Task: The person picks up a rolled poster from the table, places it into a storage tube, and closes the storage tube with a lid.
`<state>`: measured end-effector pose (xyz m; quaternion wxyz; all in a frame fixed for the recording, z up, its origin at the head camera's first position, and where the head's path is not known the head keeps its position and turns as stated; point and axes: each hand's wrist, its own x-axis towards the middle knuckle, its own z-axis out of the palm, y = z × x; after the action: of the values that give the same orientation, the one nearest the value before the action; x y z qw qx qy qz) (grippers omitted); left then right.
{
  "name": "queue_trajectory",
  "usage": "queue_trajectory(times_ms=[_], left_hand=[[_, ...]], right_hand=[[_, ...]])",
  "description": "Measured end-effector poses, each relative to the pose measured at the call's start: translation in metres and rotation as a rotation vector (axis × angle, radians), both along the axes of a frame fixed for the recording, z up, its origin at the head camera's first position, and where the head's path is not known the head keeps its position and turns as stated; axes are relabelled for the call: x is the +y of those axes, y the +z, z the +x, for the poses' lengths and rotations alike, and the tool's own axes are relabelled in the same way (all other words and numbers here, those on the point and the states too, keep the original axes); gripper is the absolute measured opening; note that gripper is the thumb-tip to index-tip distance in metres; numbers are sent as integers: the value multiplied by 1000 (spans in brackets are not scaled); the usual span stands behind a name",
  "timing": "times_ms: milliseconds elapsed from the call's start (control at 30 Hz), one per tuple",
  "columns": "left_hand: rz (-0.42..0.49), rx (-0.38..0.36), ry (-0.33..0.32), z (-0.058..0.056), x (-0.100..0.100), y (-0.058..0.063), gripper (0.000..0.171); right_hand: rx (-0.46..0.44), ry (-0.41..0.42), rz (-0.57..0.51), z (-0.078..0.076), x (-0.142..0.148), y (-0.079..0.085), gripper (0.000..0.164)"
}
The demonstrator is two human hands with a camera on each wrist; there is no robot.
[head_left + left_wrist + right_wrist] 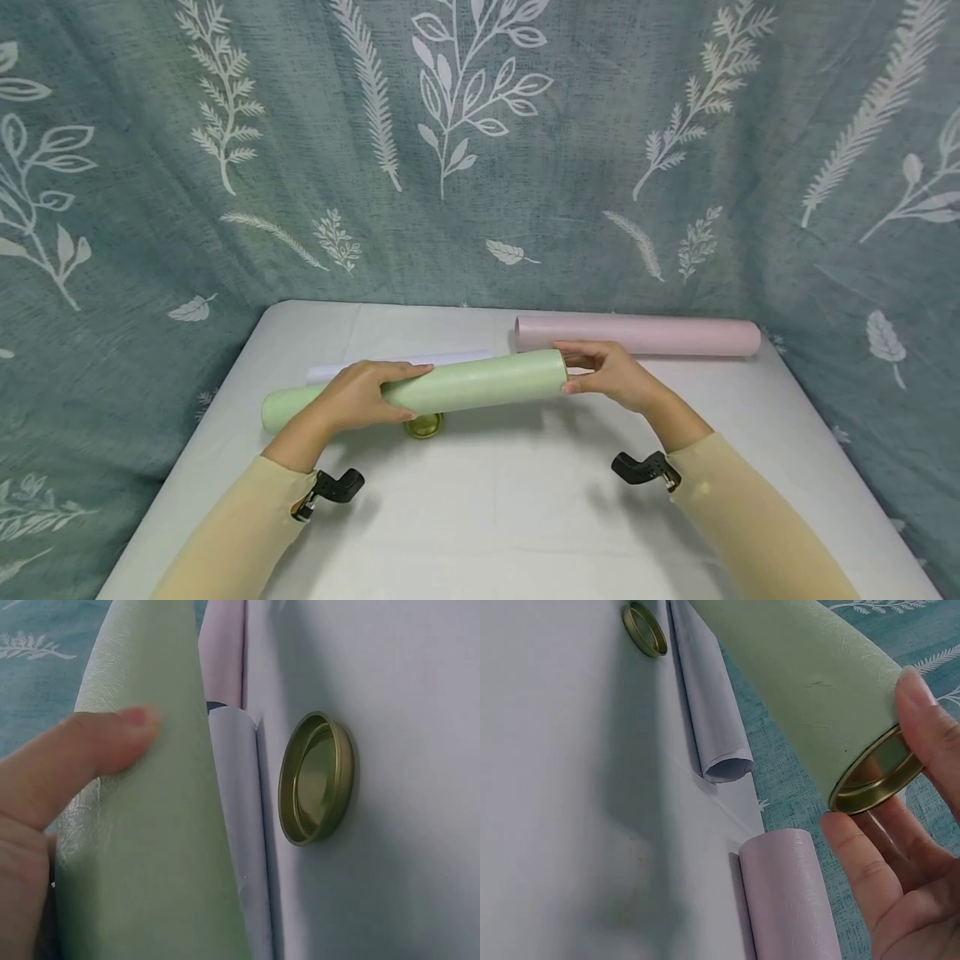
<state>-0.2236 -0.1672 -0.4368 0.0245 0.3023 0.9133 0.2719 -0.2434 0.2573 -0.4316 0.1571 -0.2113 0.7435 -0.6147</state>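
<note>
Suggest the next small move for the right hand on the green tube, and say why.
Probably press around the gold rim with the right hand, checking it sits evenly: its fingers touch this end, while the left hand grips the tube farther along and should steady it.

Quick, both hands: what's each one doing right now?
Left hand: holding the green tube.
Right hand: holding that tube's gold-rimmed end.
</note>
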Motion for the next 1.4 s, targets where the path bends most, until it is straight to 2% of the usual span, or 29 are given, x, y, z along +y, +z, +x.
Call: queue_trajectory(times_ms=[233, 633, 833, 1200, 1400], left_hand=[[-8, 62, -16, -2, -1, 4, 73], [-36, 67, -40, -4, 1, 12, 75], [-80, 68, -14, -10, 1, 15, 77], [-78, 42, 19, -24, -1, 24, 78], [-81, 42, 28, -31, 1, 27, 77]], right_hand=[[15, 5, 50, -4, 1, 7, 72], [12, 20, 55, -4, 1, 17, 73], [38, 17, 43, -4, -1, 19, 73], [60, 7, 57, -8, -9, 23, 73], [68, 10, 83, -14, -4, 29, 76]])
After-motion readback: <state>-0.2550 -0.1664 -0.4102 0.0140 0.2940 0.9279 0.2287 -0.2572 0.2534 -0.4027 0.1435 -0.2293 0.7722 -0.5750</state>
